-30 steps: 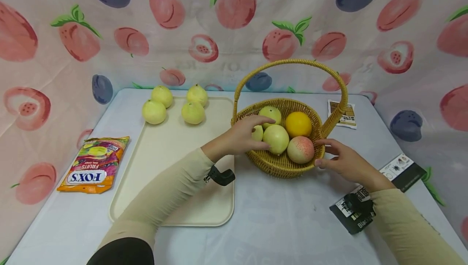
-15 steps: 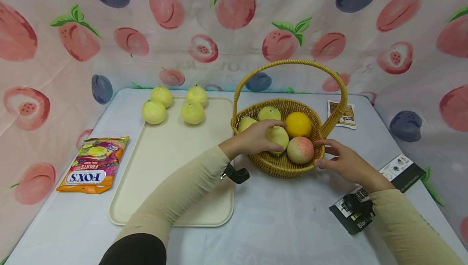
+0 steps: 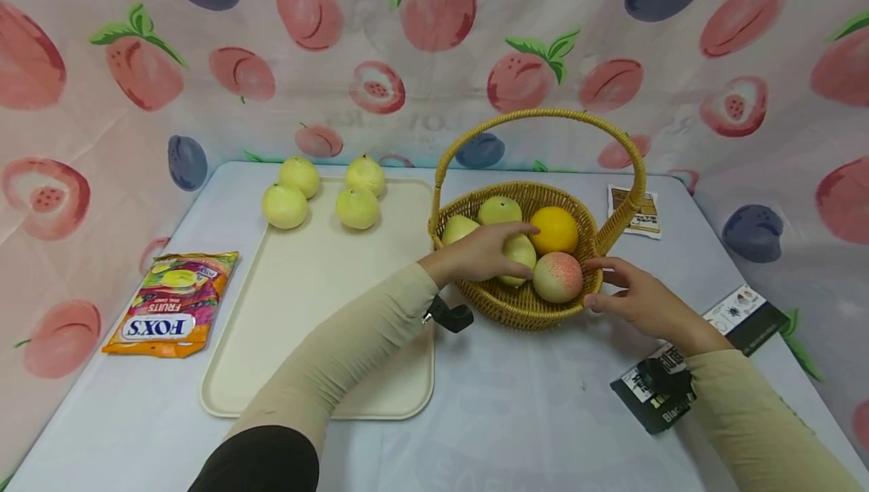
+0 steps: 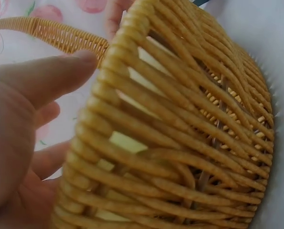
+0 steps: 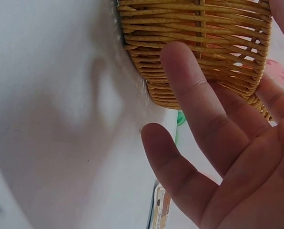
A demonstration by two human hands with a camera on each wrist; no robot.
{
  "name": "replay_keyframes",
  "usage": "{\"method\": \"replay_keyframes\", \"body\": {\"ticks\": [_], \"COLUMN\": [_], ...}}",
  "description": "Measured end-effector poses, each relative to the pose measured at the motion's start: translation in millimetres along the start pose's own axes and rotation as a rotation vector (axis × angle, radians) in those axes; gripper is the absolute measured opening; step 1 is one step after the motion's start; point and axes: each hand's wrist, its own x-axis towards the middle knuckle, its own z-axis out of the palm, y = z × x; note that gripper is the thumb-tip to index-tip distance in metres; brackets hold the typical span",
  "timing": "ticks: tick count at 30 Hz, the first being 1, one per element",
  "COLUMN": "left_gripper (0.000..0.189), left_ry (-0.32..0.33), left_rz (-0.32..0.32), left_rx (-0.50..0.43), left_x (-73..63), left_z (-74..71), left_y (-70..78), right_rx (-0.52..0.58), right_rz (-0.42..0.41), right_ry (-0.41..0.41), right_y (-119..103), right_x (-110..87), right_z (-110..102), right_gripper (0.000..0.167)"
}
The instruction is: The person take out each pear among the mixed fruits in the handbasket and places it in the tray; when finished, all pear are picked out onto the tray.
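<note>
In the head view my left hand (image 3: pixel 482 253) reaches over the near left rim of the wicker basket (image 3: pixel 519 315). Its thumb and fingers curve round a pale green round fruit (image 3: pixel 519 252) inside. Two similar fruits, an orange (image 3: pixel 554 230) and a pink-tinged peach (image 3: pixel 558 278) lie around it. The left wrist view shows the thumb above the woven rim (image 4: pixel 101 90), with the fruit mostly hidden behind the wall. My right hand (image 3: pixel 627 297) holds the basket's right side near the handle base; in the right wrist view a fingertip lies against the weave (image 5: pixel 194 28).
A cream tray (image 3: pixel 326 326) lies left of the basket, with several pale green fruits (image 3: pixel 357 207) at its far end. A Fox's candy bag (image 3: pixel 170 307) is at far left. Black-and-white packets (image 3: pixel 655 394) lie under the right forearm; a small sachet (image 3: pixel 634 211) lies behind the basket.
My left hand has moved right, further into the basket, and its fingers have come round the pale green fruit. The right hand and the basket have stayed put.
</note>
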Motion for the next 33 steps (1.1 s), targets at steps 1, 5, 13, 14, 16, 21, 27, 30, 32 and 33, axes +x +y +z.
{"method": "replay_keyframes", "body": {"ticks": [1,5,13,14,16,21,27,30,32,33], "left_gripper": [0.069,0.068,0.07,0.071,0.072,0.071,0.066,0.06,0.054,0.052], "left_ry": [-0.007,-0.037,-0.096,-0.106,-0.136,-0.179,-0.174,-0.171,-0.169,-0.169], "left_rz": [0.001,0.003,-0.031,-0.035,-0.041,-0.067,-0.063,-0.044,-0.021,-0.008], "left_rx": [0.011,0.056,0.138,0.149,0.177,0.207,0.135,0.096,0.087,0.089], "left_x": [-0.3,-0.6,3.6,4.3,5.3,4.5,0.0,-2.9,-4.2,-4.5], "left_z": [-0.3,-2.6,-3.6,-3.3,-2.8,-2.1,-3.9,-5.6,-6.6,-6.9], "left_y": [-0.1,0.9,0.4,0.1,-0.5,-1.3,-4.7,-5.5,-5.8,-6.1], "right_rx": [0.001,-0.003,0.004,0.006,0.006,-0.003,0.002,0.007,0.008,0.008], "right_rz": [-0.003,-0.01,-0.019,-0.018,-0.016,-0.022,-0.018,-0.015,-0.014,-0.016], "right_ry": [0.0,0.003,0.005,0.005,0.007,0.015,0.01,0.005,0.006,0.006], "right_y": [0.1,0.5,0.7,1.0,1.5,1.5,0.3,0.6,0.7,1.0], "right_x": [0.0,0.4,1.3,1.4,1.5,1.8,1.6,1.0,0.6,0.6], "right_z": [0.0,-0.8,-0.7,-0.5,-0.1,0.3,0.5,0.4,0.6,0.6], "right_gripper": [0.067,0.067,0.066,0.066,0.066,0.067,0.067,0.067,0.067,0.067]}}
